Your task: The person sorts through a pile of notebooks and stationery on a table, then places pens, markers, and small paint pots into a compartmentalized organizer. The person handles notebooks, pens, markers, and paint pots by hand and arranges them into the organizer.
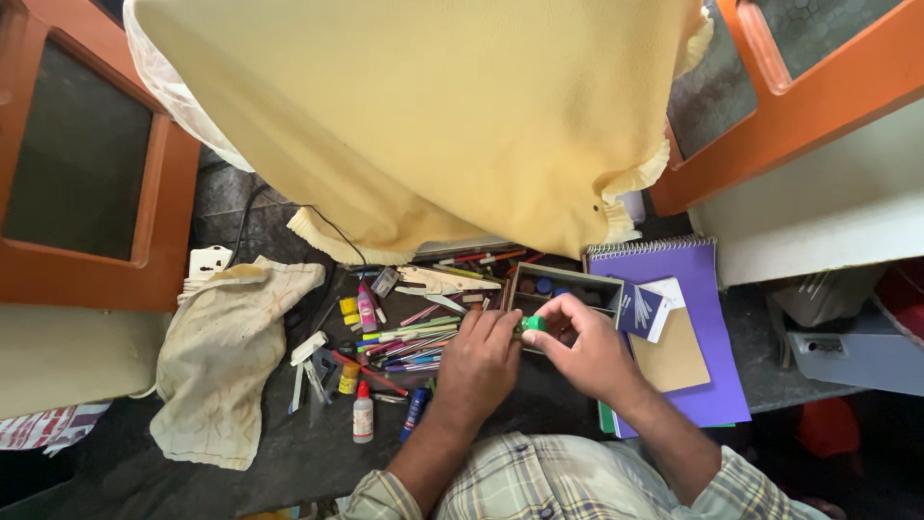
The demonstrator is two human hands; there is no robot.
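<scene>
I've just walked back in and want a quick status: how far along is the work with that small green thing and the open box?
Done: the small box lies open with round pots inside. In hand: both the left hand and right hand pinch a small green piece at the box's near edge. Left: pens and pencils and glue bottles lie scattered beside the stained cloth.

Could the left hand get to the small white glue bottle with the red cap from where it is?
Probably yes. The left hand rests on the pens beside the small green thing; the glue bottle stands just left of its wrist, with only loose pens between and nothing over it.
</scene>
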